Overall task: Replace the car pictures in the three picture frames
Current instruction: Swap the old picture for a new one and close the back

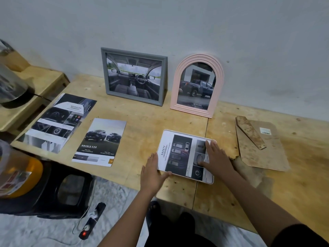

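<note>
A white frame (160, 143) lies flat on the wooden table (142, 125), with a "Safety" car page (181, 154) resting in it. My left hand (153, 173) touches the frame's near-left corner, fingers spread. My right hand (216, 157) presses flat on the page's right side. A grey frame (104, 72) with a car-interior picture leans on the wall. Right of it stands a pink arched frame (179, 72) showing a pickup. Two loose car pages lie at the left: "Double Cab" (100, 141) and "Advanced" (58, 120).
A brown backing board with its stand (261, 147) lies to the right of my hands. A lower wooden bench (41, 82) holds a dark round appliance at far left. A black bin (67, 191) and a power strip (92, 220) sit on the floor.
</note>
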